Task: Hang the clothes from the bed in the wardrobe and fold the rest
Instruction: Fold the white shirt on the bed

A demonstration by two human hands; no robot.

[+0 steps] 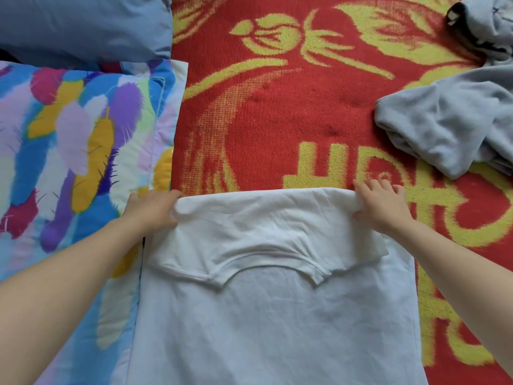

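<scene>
A white T-shirt (266, 315) lies flat on the red and yellow blanket (277, 120), its top part folded back toward me so the neckline faces down the shirt. My left hand (154, 208) grips the left end of the fold. My right hand (381, 205) grips the right end, fingers curled over the doubled cloth. A crumpled grey garment (449, 120) lies at the right edge of the bed, apart from both hands.
A multicoloured feather-print quilt (69, 151) runs along the left, partly under my left arm. A blue pillow (83, 23) sits at the top left. Bare blanket stretches beyond the fold.
</scene>
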